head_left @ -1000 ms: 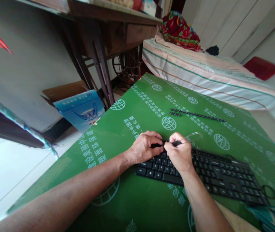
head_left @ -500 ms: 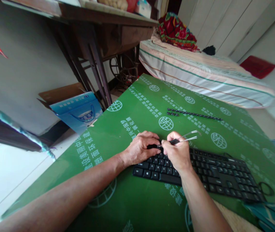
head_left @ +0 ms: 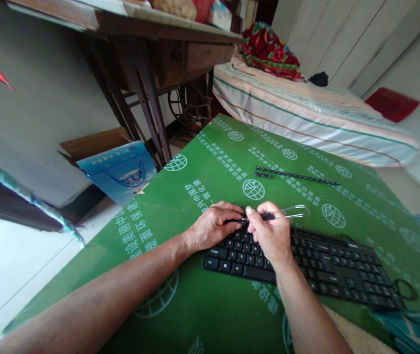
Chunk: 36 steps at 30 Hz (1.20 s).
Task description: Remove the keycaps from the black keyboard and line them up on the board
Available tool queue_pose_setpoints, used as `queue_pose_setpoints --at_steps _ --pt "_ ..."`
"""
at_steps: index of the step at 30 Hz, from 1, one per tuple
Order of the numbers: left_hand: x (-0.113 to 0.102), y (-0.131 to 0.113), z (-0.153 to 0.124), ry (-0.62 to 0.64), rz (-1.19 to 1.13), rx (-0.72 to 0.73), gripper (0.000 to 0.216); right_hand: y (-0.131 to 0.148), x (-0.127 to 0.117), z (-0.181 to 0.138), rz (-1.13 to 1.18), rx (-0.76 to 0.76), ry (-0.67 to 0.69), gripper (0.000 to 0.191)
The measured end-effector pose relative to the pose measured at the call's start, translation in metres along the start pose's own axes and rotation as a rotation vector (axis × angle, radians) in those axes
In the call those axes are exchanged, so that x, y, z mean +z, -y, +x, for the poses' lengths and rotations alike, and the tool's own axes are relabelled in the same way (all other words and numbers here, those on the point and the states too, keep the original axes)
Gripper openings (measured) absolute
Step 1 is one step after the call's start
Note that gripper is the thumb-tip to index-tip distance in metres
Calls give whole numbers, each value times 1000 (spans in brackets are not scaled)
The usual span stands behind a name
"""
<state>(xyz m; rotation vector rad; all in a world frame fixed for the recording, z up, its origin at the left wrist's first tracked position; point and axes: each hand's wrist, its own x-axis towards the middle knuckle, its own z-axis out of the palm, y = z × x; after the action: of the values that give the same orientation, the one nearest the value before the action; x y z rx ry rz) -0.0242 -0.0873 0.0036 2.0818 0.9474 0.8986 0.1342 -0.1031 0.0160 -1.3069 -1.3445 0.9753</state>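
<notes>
A black keyboard (head_left: 328, 260) lies on the green board. Bent over its upper left corner is my left hand (head_left: 213, 226), with the thumb and fingers closed on that edge; the fingertips are partly hidden. My right hand (head_left: 269, 228) pinches a keycap puller (head_left: 267, 216) by its dark grip, near the left fingertips over the top row. The puller's wire loops point away to the right. What its near end touches is too small to tell. Farther back, small black keycaps (head_left: 298, 176) lie in a long row with a short row beside it.
The green printed board (head_left: 210, 167) reaches toward a bed (head_left: 313, 118). A dark wooden sewing-machine table (head_left: 165, 54) stands at the back left, above a blue bag (head_left: 121, 169). A teal cloth (head_left: 409, 329) and a coiled cable (head_left: 407, 289) lie at the right.
My right hand has turned slightly, and the puller has shifted a little to the right and down. My left thumb has moved up nearer the fingers.
</notes>
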Motion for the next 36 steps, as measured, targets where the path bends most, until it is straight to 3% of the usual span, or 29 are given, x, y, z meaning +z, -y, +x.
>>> queue_pose_setpoints --at_steps 8,12,16,21,36 --pt "0 0 0 -92 -142 -111 10 2 -1 -1 -65 -106 -85 28" --pt "-2 -1 1 -137 -296 -185 9 8 -8 2 -317 -330 -95 31" --pt "-4 2 0 -173 -412 -235 11 9 -14 4 -507 -541 -54 22" --pt "-6 9 -1 -171 -561 -275 14 2 -10 2 -557 -596 95 21" --pt "-13 1 -1 -171 -800 -360 14 -10 4 -4 -685 -678 14 19"
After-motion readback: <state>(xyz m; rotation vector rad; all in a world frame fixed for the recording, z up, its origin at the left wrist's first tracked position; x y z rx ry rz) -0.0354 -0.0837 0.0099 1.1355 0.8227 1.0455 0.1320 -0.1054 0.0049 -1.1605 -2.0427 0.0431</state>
